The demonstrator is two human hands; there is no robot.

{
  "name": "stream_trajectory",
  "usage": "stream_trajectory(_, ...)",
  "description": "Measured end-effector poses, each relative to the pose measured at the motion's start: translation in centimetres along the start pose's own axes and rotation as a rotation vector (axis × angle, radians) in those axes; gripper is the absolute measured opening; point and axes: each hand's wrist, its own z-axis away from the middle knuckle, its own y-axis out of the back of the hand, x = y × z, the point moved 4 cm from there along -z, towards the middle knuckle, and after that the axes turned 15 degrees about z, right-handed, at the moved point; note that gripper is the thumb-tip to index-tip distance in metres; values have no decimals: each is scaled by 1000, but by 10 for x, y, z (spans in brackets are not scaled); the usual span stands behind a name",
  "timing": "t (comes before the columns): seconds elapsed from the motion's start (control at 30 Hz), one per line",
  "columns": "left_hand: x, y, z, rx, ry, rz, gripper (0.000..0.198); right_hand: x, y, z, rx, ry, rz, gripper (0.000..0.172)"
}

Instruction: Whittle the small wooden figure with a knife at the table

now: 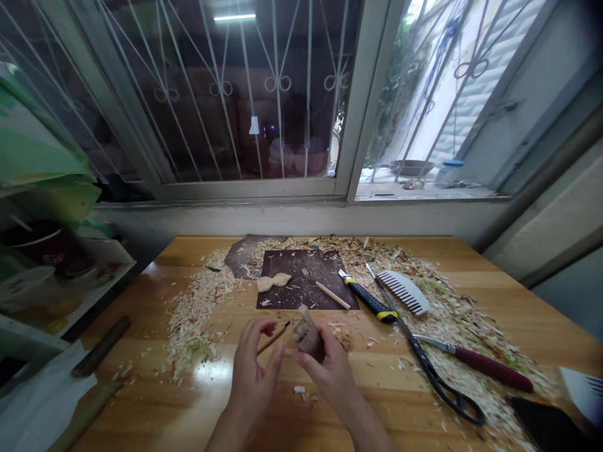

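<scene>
Two hands meet above a shavings-strewn table (155, 414): the left hand (254, 370) pinches a pencil (274, 339) between its fingertips, while the right hand (330, 367) grips a small wood block (307, 334), the pencil tip just beside it.

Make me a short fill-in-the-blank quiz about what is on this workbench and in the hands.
1. The left hand holds a thin ____ with a dark tip.
2. The right hand grips a small carved piece of ____.
3. The white comb lies on the table among wood ____.
4. The long black scissors lie to the ____ of the hands.

Missing words: pencil; wood; shavings; right
</scene>
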Motion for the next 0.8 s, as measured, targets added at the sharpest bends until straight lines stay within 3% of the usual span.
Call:
stream_trajectory(0.1,20,-5,-3,-36,32,61,26,0,-1,0,-29,-9,47,24)
stream_trajectory(0.2,27,-10,-6,-73,70,-1,25,-1,-1,-1,-37,-4,76,23)
stream_trajectory(0.63,19,-8,-15,32,197,-122,23,-3,-2,-2,-32,-64,300,14)
stream_trajectory(0.8,13,-11,-15,1,254,-156,25,-1,-3,-2,-4,-45,402,14)
